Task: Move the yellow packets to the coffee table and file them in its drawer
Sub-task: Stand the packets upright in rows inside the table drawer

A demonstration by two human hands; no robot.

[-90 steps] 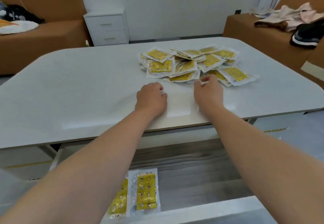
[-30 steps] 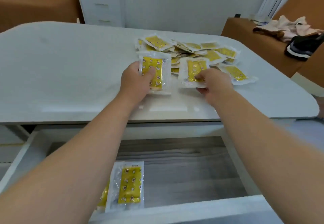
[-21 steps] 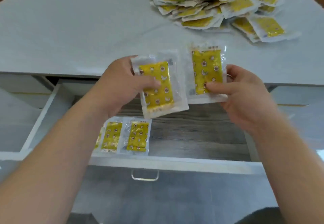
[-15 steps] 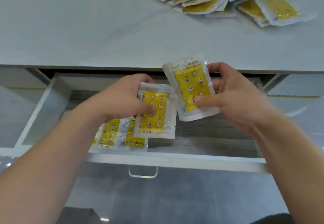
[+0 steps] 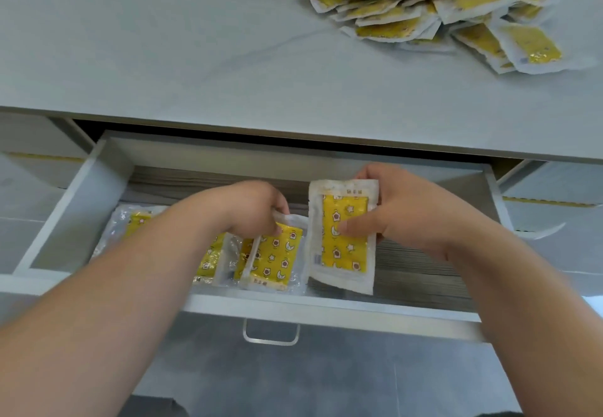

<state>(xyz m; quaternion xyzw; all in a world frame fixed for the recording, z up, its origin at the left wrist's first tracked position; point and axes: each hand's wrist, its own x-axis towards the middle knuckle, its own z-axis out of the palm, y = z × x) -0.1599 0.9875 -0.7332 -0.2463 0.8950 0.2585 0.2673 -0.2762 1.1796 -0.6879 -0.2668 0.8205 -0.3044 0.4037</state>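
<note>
Over drawer (image 5: 75,207), hands (image 5: 248,209) (image 5: 411,207) (apparently) pinch packets (image 5: 274,255) (image 5: 344,247).

Pile of pkts (image 5: 424,8) sits on coffee table (image 5: 163,41), far R; drawer (image 5: 81,204) stands open below its near edge. In drawer, L of centre, loose pkts (image 5: 133,221) lie flat. L hand (image 5: 248,207) holds L pkt (image 5: 274,256) over them; R hand (image 5: 408,211) holds R pkt (image 5: 346,237) just beside it, to the R.

Both hands, left hand (image 5: 251,211) and right hand (image 5: 401,211), have lowered their packets (image 5: 342,237) from tabletop into the drawer (image 5: 81,201)
</note>
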